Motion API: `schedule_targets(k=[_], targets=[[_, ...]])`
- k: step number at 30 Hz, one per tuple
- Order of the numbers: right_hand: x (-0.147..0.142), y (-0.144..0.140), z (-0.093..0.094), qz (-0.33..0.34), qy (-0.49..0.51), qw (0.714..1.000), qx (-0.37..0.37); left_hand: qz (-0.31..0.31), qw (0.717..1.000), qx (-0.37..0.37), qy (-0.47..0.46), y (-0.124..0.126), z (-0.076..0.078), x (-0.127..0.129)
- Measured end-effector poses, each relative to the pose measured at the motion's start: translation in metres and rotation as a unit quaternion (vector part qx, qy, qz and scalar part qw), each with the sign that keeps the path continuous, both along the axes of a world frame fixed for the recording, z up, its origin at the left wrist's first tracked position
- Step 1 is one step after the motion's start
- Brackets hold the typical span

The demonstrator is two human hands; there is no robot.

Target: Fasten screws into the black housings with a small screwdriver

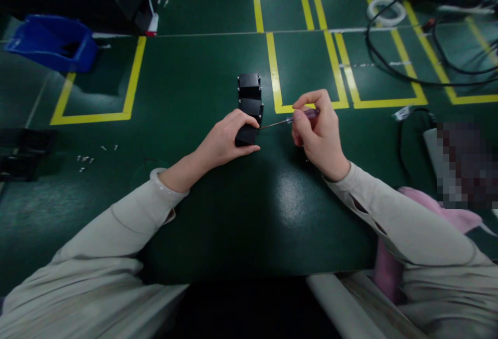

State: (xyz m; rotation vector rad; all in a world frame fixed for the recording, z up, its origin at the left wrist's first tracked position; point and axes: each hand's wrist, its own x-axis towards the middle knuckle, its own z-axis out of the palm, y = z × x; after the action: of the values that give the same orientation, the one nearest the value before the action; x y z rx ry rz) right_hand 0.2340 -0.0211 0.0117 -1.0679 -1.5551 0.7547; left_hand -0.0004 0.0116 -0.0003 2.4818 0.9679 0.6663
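Note:
Several small black blocks with silvery screws at their sides stand in a row on the green table. My left hand [229, 136] grips the nearest black block [246, 135], thumb and fingers on either side of it. Behind it, touching or almost touching, are a middle black block [251, 106] and a far black block [249, 83]. In my right hand [319, 134] is a screwdriver [310, 114] with a clear purplish handle. Its thin shaft points left, and the tip meets the right side of the nearest block by my left fingertips.
Loose screws [85, 159] lie at the left, near dark parts [23, 154]. A blue bin [52, 43] sits at the back left. Black cables [389, 71], a white tape roll [386, 12] and a pink cloth [431, 201] are on the right. Yellow tape [276, 74] marks the table.

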Motion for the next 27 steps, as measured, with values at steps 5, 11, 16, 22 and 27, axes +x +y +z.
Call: schedule_targets(k=[5,11,16,22,27], targets=[[-0.0003,0.0000,0.0015,0.006,0.000,1.000,-0.006,-0.003,1.000,0.003,0.000,0.0004,0.0003,0.0001],[-0.0001,-0.0001,0.0013,0.000,-0.015,1.000,0.002,0.005,1.000,-0.008,0.009,-0.0004,0.0008,0.0000],[0.0007,0.0012,-0.0012,0.006,-0.002,1.000,0.002,-0.001,1.000,0.003,0.006,0.0003,-0.0001,-0.0006],[-0.0004,-0.0009,0.0022,0.003,-0.016,1.000,-0.007,-0.008,1.000,0.012,-0.004,0.0002,0.0004,-0.0006],[-0.0004,-0.0005,0.0019,-0.002,-0.010,1.000,-0.003,0.001,1.000,-0.002,0.007,-0.0002,0.0016,0.0000]])
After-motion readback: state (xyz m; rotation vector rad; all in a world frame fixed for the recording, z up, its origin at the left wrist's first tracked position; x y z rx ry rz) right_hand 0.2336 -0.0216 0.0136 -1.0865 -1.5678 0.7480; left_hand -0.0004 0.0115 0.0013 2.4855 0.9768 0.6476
